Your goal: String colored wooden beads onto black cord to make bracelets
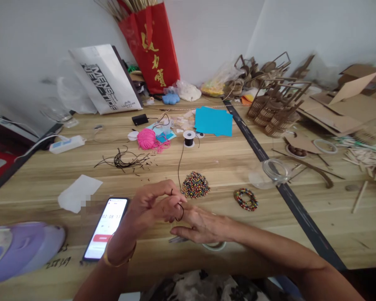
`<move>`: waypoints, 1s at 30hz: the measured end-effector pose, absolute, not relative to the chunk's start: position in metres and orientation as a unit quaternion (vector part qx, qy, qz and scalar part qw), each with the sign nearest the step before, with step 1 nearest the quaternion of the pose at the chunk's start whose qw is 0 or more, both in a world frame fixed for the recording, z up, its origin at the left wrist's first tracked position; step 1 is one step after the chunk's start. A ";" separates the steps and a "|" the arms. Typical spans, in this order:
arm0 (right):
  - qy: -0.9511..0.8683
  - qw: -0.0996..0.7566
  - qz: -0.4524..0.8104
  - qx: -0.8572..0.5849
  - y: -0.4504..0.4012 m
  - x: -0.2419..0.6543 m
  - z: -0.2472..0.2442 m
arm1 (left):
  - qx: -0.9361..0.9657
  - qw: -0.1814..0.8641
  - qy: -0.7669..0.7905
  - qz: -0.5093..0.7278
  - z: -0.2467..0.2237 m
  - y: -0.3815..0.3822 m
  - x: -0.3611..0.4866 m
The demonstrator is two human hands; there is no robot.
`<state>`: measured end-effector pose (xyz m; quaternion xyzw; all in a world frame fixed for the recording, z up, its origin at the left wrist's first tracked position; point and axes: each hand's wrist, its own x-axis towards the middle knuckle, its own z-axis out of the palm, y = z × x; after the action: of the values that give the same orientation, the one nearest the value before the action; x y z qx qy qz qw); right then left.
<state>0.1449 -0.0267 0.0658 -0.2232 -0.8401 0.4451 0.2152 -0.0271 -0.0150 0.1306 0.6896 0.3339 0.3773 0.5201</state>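
Observation:
Both hands meet over the table's near middle. My left hand [153, 205] has its fingers bent together around a thin black cord [182, 212], which loops near the fingertips. My right hand [200, 223] reaches in from the right, its fingers touching the left fingers and the cord, its thumb stretched to the left. Just beyond the hands lies a pile of multicoloured beads [196, 184]. From a spool of black cord [189, 139] a strand runs down to the hands. A coiled bead string [246, 199] rests to the right.
A lit phone [105, 228] lies left of my left hand. Cut black cords [123, 161], pink yarn [146, 139] and blue sheets [213, 121] lie farther back. Clear tape rolls [275, 170] and small woven baskets [274, 113] are on the right; a red bag [155, 50] stands behind.

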 end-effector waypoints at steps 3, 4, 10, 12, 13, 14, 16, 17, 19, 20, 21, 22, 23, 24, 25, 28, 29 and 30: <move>-0.849 0.205 0.423 -0.243 -0.032 0.146 0.070 | 0.704 0.528 0.335 0.336 0.119 -0.012 -0.027; -0.846 0.206 0.424 -0.250 -0.033 0.146 0.072 | 0.703 0.530 0.339 0.331 0.114 -0.010 -0.027; -0.785 0.244 0.498 -0.276 -0.037 0.148 0.074 | 0.683 0.549 0.333 0.348 0.085 0.001 -0.027; -0.758 0.272 0.526 -0.273 -0.035 0.150 0.076 | 0.678 0.562 0.345 0.325 0.074 0.002 -0.029; -0.746 0.288 0.537 -0.271 -0.035 0.151 0.078 | 0.675 0.569 0.352 0.312 0.068 0.002 -0.030; -0.733 0.304 0.545 -0.272 -0.034 0.153 0.081 | 0.676 0.569 0.357 0.304 0.063 0.002 -0.032; -0.708 0.332 0.558 -0.278 -0.031 0.159 0.088 | 0.682 0.550 0.385 0.291 0.055 0.002 -0.035; -0.694 0.343 0.566 -0.285 -0.029 0.162 0.091 | 0.685 0.538 0.396 0.290 0.052 0.002 -0.037; -0.665 0.373 0.574 -0.299 -0.026 0.170 0.094 | 0.697 0.517 0.412 0.279 0.048 0.002 -0.039; -0.650 0.383 0.577 -0.312 -0.023 0.175 0.094 | 0.703 0.507 0.418 0.272 0.046 0.002 -0.041; -0.632 0.400 0.578 -0.325 -0.021 0.180 0.091 | 0.709 0.497 0.425 0.264 0.046 0.003 -0.042; -0.609 0.421 0.581 -0.338 -0.019 0.184 0.088 | 0.713 0.486 0.433 0.260 0.045 0.003 -0.044; -0.586 0.443 0.584 -0.346 -0.016 0.189 0.084 | 0.717 0.477 0.438 0.258 0.045 0.004 -0.045; -0.562 0.466 0.585 -0.355 -0.014 0.194 0.079 | 0.719 0.469 0.442 0.261 0.045 0.004 -0.046; -0.541 0.484 0.585 -0.361 -0.012 0.198 0.074 | 0.720 0.464 0.445 0.262 0.045 0.005 -0.047; -0.501 0.518 0.587 -0.369 -0.008 0.210 0.062 | 0.726 0.454 0.456 0.244 0.048 0.006 -0.050; -0.493 0.526 0.585 -0.371 -0.007 0.214 0.059 | 0.731 0.445 0.462 0.232 0.049 0.006 -0.051; -0.488 0.530 0.583 -0.375 -0.007 0.217 0.056 | 0.738 0.436 0.467 0.218 0.050 0.007 -0.051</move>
<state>0.2168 -0.0067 0.0562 -0.3755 -0.4878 0.5834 0.5298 -0.0514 0.0065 0.0495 0.7380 0.4670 0.2179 0.4355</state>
